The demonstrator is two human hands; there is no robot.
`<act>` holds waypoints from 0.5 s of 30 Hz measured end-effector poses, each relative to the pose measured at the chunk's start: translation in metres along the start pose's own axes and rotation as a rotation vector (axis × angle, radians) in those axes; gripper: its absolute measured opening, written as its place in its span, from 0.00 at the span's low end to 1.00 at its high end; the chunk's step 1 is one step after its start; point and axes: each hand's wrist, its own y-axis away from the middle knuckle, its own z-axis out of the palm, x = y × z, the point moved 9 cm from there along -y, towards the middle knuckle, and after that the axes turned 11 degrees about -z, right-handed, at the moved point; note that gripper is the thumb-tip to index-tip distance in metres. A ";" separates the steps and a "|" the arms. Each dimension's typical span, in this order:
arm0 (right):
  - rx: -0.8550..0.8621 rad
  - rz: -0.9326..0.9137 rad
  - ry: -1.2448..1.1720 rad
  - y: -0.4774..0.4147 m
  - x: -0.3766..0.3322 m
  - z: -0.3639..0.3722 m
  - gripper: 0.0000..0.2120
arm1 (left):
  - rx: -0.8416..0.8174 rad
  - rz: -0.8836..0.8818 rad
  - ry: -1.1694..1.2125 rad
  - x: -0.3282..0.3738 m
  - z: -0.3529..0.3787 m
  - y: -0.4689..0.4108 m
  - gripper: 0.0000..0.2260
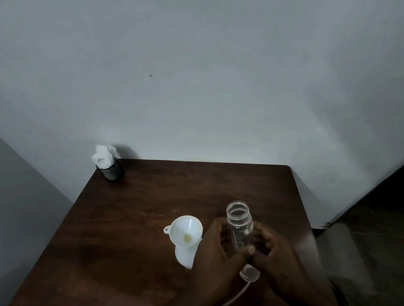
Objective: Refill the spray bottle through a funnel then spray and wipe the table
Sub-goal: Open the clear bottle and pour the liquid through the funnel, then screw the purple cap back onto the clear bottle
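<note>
A clear plastic bottle (pixel 239 220) stands upright and uncapped near the table's front right. My left hand (pixel 214 251) and my right hand (pixel 278 256) wrap its lower half from either side. Something small and purple shows between my thumbs; I cannot tell what it is. Just left of my left hand, a white funnel (pixel 185 230) sits in the neck of a white bottle (pixel 184 255). A translucent cap with a thin dip tube (pixel 249 274) lies on the table below my hands.
The dark wooden table (pixel 121 225) stands against a pale wall. A dark cup stuffed with white tissue (pixel 107 164) is at its back left corner. The table's right edge drops to a dark floor beside my right hand.
</note>
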 end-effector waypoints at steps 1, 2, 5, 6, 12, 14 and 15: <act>0.010 -0.002 -0.015 0.003 0.002 -0.001 0.24 | 0.005 -0.003 -0.001 0.001 0.004 -0.001 0.19; 0.015 -0.005 -0.028 0.005 0.003 -0.001 0.21 | 0.012 -0.006 -0.008 0.001 0.007 -0.002 0.18; -0.042 -0.020 -0.067 0.007 0.007 0.000 0.23 | 0.029 -0.008 -0.007 0.000 0.013 -0.005 0.17; -0.089 -0.015 -0.062 0.007 0.012 -0.003 0.25 | 0.035 -0.004 -0.009 -0.001 0.016 -0.006 0.17; -0.301 -0.166 0.649 -0.020 0.061 -0.047 0.25 | 0.119 0.027 -0.088 -0.007 0.013 -0.018 0.19; -0.308 -0.164 0.773 -0.033 0.089 -0.050 0.23 | 0.132 0.028 -0.113 -0.009 0.013 -0.020 0.20; -0.354 -0.138 0.807 -0.038 0.102 -0.044 0.24 | 0.138 0.024 -0.118 -0.011 0.014 -0.021 0.20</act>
